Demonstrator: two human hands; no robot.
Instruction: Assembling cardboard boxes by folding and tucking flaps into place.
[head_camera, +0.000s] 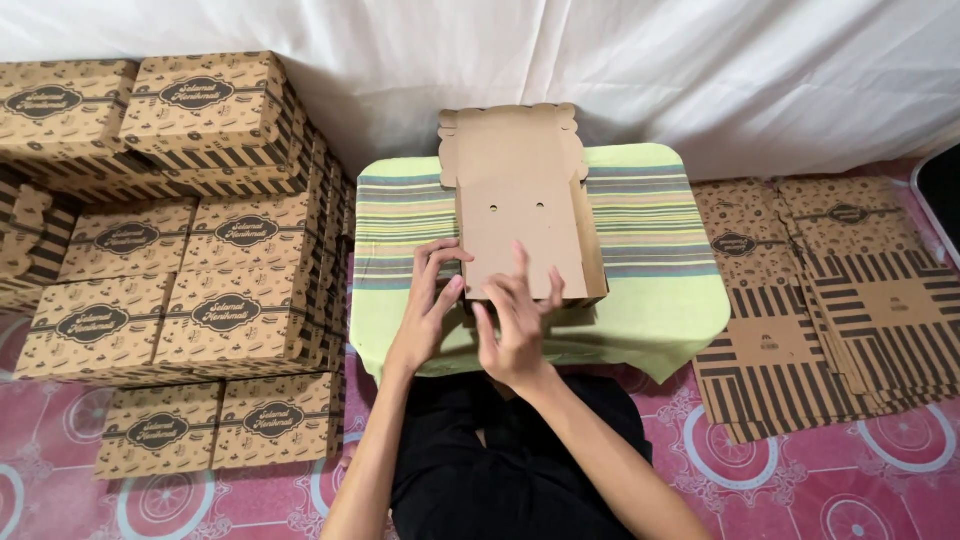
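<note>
One box (522, 215), two hands (432, 300) (518, 325) folding it

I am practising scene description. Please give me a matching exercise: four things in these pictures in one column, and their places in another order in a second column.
Things:
1. half-folded box
2. stack of finished boxes
3. pile of flat boxes
4. striped cloth

Places:
A. on the pink floor, at the person's right
B. under both hands, on the small table
C. spread over the small table
D. piled at the person's left

Pairs: 1-B, 2-D, 3-A, 4-C
</note>
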